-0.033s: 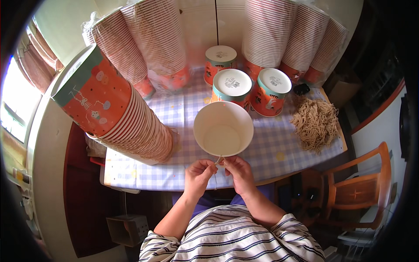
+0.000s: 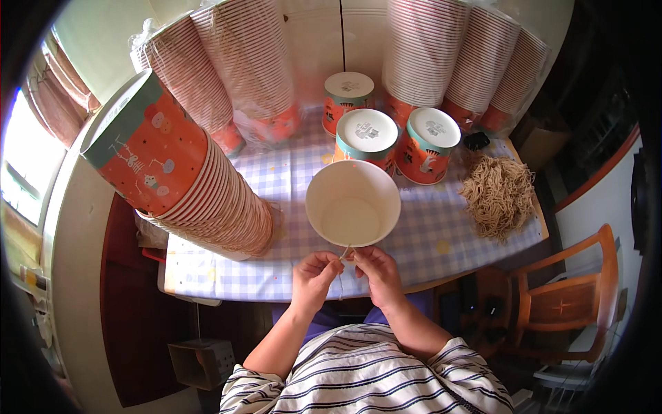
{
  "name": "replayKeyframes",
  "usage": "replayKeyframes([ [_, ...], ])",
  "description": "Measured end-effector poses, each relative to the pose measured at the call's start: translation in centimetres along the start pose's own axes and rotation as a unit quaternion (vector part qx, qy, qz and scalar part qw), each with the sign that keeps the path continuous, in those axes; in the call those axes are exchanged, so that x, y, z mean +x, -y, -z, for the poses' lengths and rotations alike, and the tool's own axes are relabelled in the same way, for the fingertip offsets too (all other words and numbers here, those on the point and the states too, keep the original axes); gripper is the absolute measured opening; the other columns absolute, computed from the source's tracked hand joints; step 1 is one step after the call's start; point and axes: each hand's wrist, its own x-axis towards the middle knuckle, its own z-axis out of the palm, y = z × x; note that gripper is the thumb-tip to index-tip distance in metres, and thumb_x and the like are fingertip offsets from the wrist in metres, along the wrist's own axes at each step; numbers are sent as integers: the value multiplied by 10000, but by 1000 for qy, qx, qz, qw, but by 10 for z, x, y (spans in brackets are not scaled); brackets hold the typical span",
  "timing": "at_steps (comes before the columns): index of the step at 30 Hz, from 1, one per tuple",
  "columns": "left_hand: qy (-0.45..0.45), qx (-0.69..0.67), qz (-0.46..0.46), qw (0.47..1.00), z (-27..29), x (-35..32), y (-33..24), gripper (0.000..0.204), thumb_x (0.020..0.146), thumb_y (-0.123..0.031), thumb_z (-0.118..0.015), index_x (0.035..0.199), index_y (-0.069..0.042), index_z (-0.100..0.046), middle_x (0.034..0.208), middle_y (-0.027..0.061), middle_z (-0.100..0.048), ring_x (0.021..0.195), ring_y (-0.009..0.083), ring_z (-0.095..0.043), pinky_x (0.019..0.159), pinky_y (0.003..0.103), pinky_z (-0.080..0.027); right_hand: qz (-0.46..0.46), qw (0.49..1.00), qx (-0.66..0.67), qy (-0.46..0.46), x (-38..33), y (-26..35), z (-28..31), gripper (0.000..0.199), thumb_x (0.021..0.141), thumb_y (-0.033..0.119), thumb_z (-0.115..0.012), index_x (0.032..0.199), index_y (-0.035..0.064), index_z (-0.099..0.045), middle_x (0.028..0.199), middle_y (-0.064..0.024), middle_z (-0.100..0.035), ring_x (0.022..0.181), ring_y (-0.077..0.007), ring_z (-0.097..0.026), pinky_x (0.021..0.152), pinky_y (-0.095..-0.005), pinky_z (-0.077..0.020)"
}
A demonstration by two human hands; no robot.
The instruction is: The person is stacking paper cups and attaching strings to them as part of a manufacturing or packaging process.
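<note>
A white-lined paper bucket (image 2: 353, 203) stands mouth up at the near side of the table, its inside bare. At its near rim, a thin pale string (image 2: 340, 284) is pinched between my fingertips, with one end hanging below the table edge. My left hand (image 2: 316, 277) is closed on the string, thumb against forefinger. Opposite it, my right hand (image 2: 376, 273) is closed on the string too, just below the rim. The fingertips nearly meet, so whether the string is knotted cannot be made out.
Upside-down orange buckets (image 2: 367, 131) stand behind the open one. A leaning nested stack (image 2: 214, 193) rises at left; plastic-wrapped stacks (image 2: 248, 62) line the back. A heap of tan strings (image 2: 499, 196) lies at right on the checked tablecloth (image 2: 296, 165). A wooden chair (image 2: 562, 303) is at lower right.
</note>
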Motion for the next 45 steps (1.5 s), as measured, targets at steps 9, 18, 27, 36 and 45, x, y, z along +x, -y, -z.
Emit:
replayKeyframes([
  [9, 15, 38, -44, 998, -5, -1, -1, 156, 858, -30, -638, 989, 42, -593, 877, 80, -647, 788, 126, -609, 751, 243, -493, 22, 999, 3, 29, -1, 0, -4, 129, 891, 148, -639, 960, 40, -656, 850, 15, -650, 690, -20, -486, 614, -175, -376],
  [18, 30, 123, -39, 991, -17, -1, -11, 264, 865, -99, -667, 1079, 46, -612, 852, 42, -648, 749, 60, -581, 655, 198, -479, 105, 992, -63, 25, 1, -12, 1, 101, 890, 73, -622, 948, -9, -627, 857, -23, -666, 767, -56, -598, 687, -203, -473],
  [27, 1, 185, 11, 983, -11, -1, -24, 149, 875, -84, -648, 944, 48, -650, 775, 32, -650, 648, 44, -547, 566, 187, -441, 84, 991, -107, -13, -1, -3, -5, 85, 895, 73, -615, 939, 1, -620, 773, 19, -614, 678, -22, -516, 613, -185, -422],
  [36, 16, 140, 53, 989, 1, 6, -27, 178, 879, -141, -630, 927, 28, -654, 741, 33, -643, 631, 61, -557, 568, 203, -454, 87, 992, -88, -36, 1, -4, -7, 89, 904, 98, -612, 922, 11, -617, 682, 67, -518, 581, 7, -390, 492, -174, -297],
  [45, 34, 48, 103, 993, 5, 6, -26, 177, 902, -139, -578, 944, 14, -655, 775, 52, -652, 661, 92, -570, 624, 225, -467, 42, 999, -4, 23, -3, -1, -12, 141, 892, 137, -636, 980, 27, -637, 811, 21, -636, 670, -29, -519, 586, -193, -415],
])
